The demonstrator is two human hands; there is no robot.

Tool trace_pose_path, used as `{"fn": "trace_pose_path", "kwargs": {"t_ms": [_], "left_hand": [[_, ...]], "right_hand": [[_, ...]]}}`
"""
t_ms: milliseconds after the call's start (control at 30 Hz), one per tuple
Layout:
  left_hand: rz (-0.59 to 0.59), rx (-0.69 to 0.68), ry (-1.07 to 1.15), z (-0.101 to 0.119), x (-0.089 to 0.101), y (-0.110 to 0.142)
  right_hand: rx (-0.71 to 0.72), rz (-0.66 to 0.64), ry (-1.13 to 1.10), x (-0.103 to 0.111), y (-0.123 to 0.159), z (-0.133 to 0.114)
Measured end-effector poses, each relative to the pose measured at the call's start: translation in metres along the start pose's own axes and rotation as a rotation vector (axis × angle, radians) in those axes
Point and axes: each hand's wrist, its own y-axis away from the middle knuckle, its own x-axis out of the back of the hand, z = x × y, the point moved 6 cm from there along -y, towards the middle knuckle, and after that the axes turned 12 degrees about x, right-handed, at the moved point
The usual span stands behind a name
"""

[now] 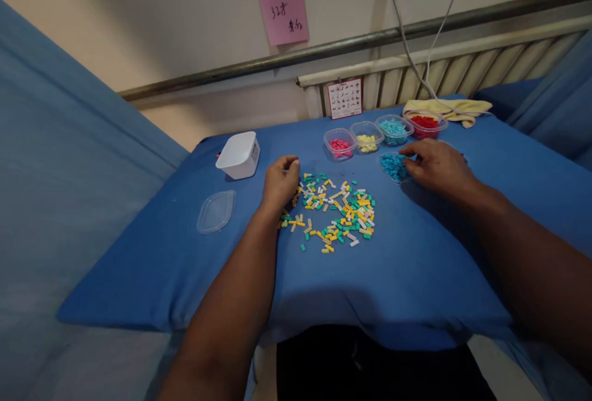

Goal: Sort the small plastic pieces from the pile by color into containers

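Observation:
A loose pile of small building bricks in yellow, green, white and tan lies on the blue cloth. At its left edge is my left hand, its fingers curled in and thumb against them; whatever they may hold is hidden. My right hand is over the right side of a clear tub of blue bricks, with thumb and forefinger a little apart and nothing visible between them. Behind stand clear tubs of pink bricks, pale yellow bricks, light blue bricks and red bricks.
A white box stands at the back left, with a clear lid lying in front of it. A yellow cloth lies behind the red bricks. A printed card leans by the radiator, where a white cable hangs.

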Motion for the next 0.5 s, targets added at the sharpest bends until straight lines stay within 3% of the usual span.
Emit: {"fn": "trace_pose_path", "kwargs": {"t_ms": [167,233,367,500], "left_hand": [[-0.067,-0.103,-0.492,-0.003,-0.008,0.007],[-0.122,-0.115,-0.543,-0.001,-0.017,0.011],[-0.206,-0.136,-0.521,0.005,-0.031,0.017],[-0.236,-0.198,-0.492,0.013,-0.038,0.022]], "right_hand": [[0.047,-0.001,-0.027,0.000,-0.001,-0.011],[0.066,-0.070,-0.024,0.001,-0.001,-0.020],[0.081,-0.370,0.049,-0.013,0.005,-0.033],[0.077,-0.406,0.070,-0.013,0.007,-0.033]]}}
